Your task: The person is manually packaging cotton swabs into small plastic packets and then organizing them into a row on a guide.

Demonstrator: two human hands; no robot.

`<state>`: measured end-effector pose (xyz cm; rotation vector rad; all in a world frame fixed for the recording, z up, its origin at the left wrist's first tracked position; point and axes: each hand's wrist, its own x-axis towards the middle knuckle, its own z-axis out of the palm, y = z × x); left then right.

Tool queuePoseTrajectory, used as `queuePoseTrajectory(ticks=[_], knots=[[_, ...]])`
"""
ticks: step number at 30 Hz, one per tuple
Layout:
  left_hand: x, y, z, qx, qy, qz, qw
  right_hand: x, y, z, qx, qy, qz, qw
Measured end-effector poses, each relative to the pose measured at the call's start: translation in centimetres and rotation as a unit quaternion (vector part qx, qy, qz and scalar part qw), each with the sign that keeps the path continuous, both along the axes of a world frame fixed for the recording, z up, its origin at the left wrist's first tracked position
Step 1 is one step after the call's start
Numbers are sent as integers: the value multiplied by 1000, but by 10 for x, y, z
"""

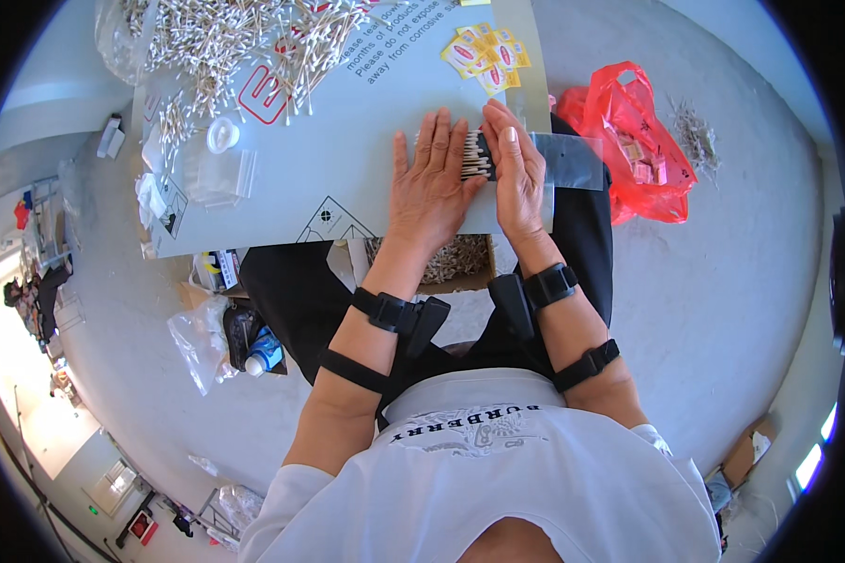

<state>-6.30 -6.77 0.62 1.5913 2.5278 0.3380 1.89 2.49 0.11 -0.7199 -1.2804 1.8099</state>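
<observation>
Between my two hands a row of cotton swabs point(476, 158) lies side by side on the sheet-covered table, over a small dark patch. My left hand point(427, 178) rests flat with its fingers stretched out, its thumb side touching the swabs' left ends. On the other side my right hand point(518, 169) stands on edge, fingers straight and nearly together, beside the swabs' right ends. From beneath the right hand a clear plastic bag point(573, 161) sticks out past the table's right edge. Whether the swabs are inside that bag, I cannot tell.
Loose swabs point(202, 47) pile up at the far left. Nearby are a round white container point(222, 135) and clear zip bags point(221, 176). Yellow-white labels point(488, 56) lie far right. A red plastic bag point(648, 178) with small packs is right of the table; a swab-filled box point(455, 258) is below.
</observation>
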Motion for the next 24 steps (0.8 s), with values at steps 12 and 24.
queuePoseTrajectory(ticks=[12, 24], knots=[[-3, -3, 2, 4, -16, -24, 1000, -4, -2, -6, 18, -18, -31, 999], [-12, 2, -3, 365, -308, 94, 873, -8, -11, -5, -25, 14, -37, 999]])
